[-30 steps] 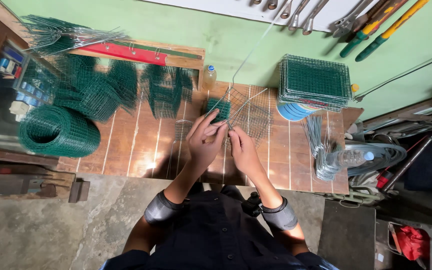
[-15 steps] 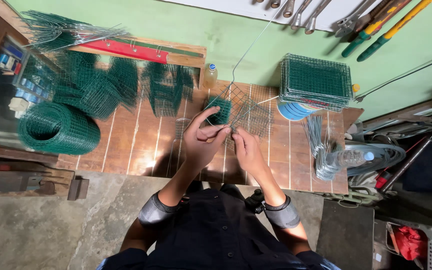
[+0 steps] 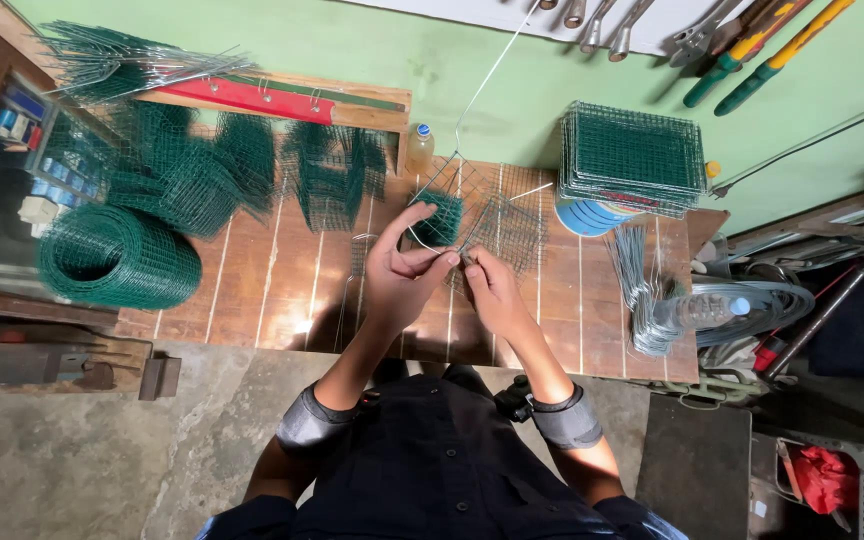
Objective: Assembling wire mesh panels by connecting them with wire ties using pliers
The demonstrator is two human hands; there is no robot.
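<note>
Your left hand [image 3: 400, 275] and right hand [image 3: 487, 290] pinch the wire mesh panel [image 3: 482, 215] — grey, gridded, partly green — which extends beyond your closed fingertips.

Both hands meet out front — left hand [image 3: 399, 272] fingers spread and curled, right hand [image 3: 484, 285] pinching, forearms angled inward.

Small bottle [image 3: 419, 147]: clear plastic with a blue cap, upright at the back of my bench beside the wooden frame.
Lying bottle [image 3: 707, 310]: clear plastic, blue cap, on its side at my right among coiled wire.
Boxes [image 3: 24, 150]: small blue and white packs behind glass in the cabinet at my far left.
Signs, screens: none seen.
</note>
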